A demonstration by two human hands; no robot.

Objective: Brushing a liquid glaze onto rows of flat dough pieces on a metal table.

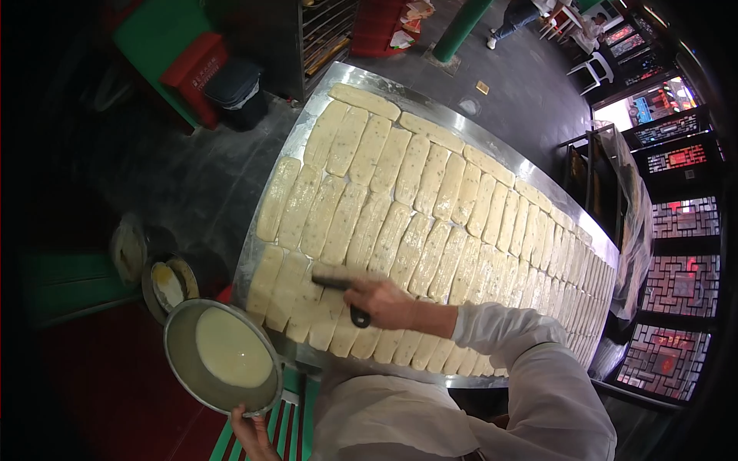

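My left hand (252,433) grips the near rim of a round metal bowl (271,334), which is tilted and holds a pale yellow liquid (233,346). My right hand (377,301) is closed around the black handle of a brush (331,280), blurred, over the nearest row at its left end. Its bristles are hard to make out against the dough. Long flat dough strips (357,225) with dark flecks lie side by side in rows on a stainless steel table (249,230). Many strips in the middle rows look wet and glossy.
A trash bin (236,92) and a red box (199,69) stand beyond the table's left end. Left of the bowl sits a container (170,285) with yellow and white contents. A tray rack (326,40) is at the back, near a green pillar (461,31). A plastic-covered rack (622,219) stands right. People are far off.
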